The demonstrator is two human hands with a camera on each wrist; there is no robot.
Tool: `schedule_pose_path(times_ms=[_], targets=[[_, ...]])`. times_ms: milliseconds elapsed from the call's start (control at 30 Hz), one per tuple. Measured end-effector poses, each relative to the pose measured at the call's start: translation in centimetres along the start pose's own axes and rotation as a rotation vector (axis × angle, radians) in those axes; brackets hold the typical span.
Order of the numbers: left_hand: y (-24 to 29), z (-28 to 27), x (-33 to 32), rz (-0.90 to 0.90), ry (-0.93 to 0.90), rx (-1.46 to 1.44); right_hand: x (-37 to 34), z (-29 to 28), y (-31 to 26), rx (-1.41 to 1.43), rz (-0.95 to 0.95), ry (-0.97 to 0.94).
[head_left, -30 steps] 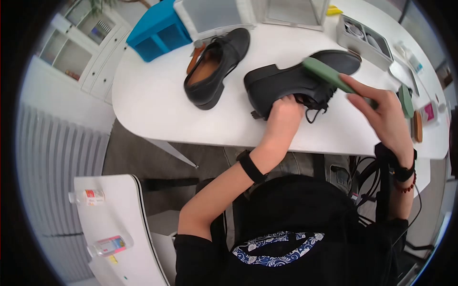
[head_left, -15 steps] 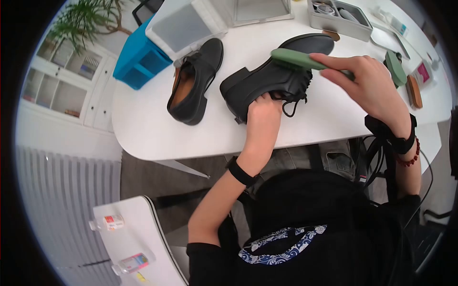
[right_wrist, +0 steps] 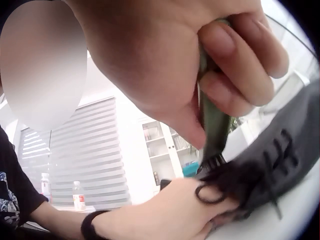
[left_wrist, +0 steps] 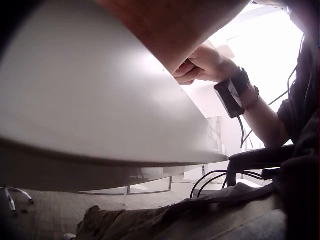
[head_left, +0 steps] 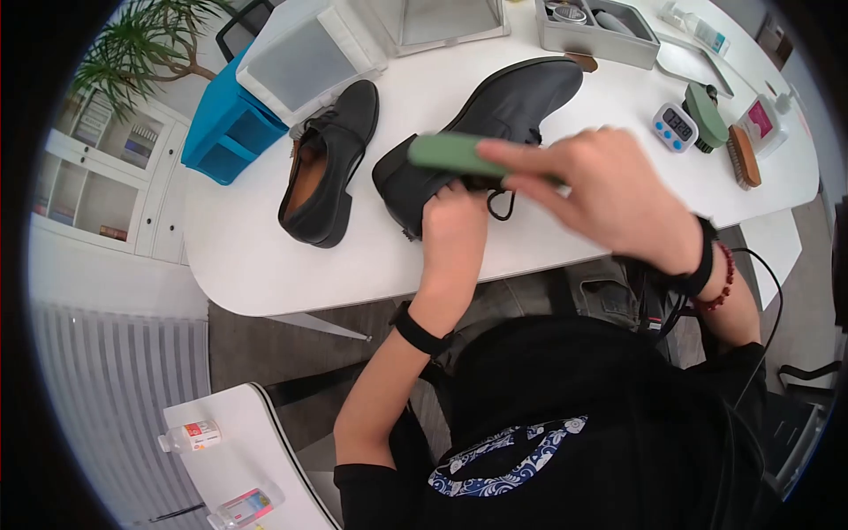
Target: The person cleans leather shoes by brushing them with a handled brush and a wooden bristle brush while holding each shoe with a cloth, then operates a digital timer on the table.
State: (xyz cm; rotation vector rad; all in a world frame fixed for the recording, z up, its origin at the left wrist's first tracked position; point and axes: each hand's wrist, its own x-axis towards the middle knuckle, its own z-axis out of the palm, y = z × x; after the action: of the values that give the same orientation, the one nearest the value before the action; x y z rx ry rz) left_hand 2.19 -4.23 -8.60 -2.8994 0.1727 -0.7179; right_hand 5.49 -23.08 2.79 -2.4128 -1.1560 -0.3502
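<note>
The right hand (head_left: 609, 190) curls its fingers round a green brush (head_left: 450, 153) over the black shoe (head_left: 508, 106) on the surface (head_left: 265, 274). The left hand (head_left: 455, 221) reaches into that shoe's opening, its fingertips hidden, so its grip cannot be told.

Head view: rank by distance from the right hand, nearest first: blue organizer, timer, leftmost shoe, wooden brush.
From the right hand:
1. Timer, right
2. Wooden brush, farther right
3. Leftmost shoe, left
4. Blue organizer, far left, past that shoe
</note>
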Motion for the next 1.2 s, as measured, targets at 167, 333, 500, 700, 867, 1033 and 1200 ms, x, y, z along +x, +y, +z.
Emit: schedule_pose_path(times_ms=[167, 333, 500, 700, 867, 1033, 1200], targets=[[0.3, -0.1, 0.0, 0.024, 0.015, 0.129, 0.5, -4.8, 1.7, -0.01, 0.271, -0.073], [0.1, 0.7, 0.0, 0.052, -0.011, 0.316, -0.3, 2.3, -0.8, 0.142, 0.029, 0.088], [0.0, 1.7, -0.4, -0.157, 0.104, -0.551, 0.0, 2.1, -2.7, 0.123, -0.044, -0.03], [0.1, 0.4, 0.0, 0.063, -0.005, 0.27, 0.7, -3.0, 2.2, -0.042, 0.161, -0.002], [0.3, -0.1, 0.0, 0.097, -0.048, 0.311, 0.8, -3.7, 2.8, -0.051, 0.299, -0.04], [-0.3, 0.7, -0.6, -0.065, -0.025, -0.205, -0.7, 3.8, -1.4, 0.184, 0.035, 0.116], [-0.5, 5.2, -1.2, -0.048, 0.035, -0.472, -0.4, 1.9, -2.5, 0.164, -0.089, -0.015]])
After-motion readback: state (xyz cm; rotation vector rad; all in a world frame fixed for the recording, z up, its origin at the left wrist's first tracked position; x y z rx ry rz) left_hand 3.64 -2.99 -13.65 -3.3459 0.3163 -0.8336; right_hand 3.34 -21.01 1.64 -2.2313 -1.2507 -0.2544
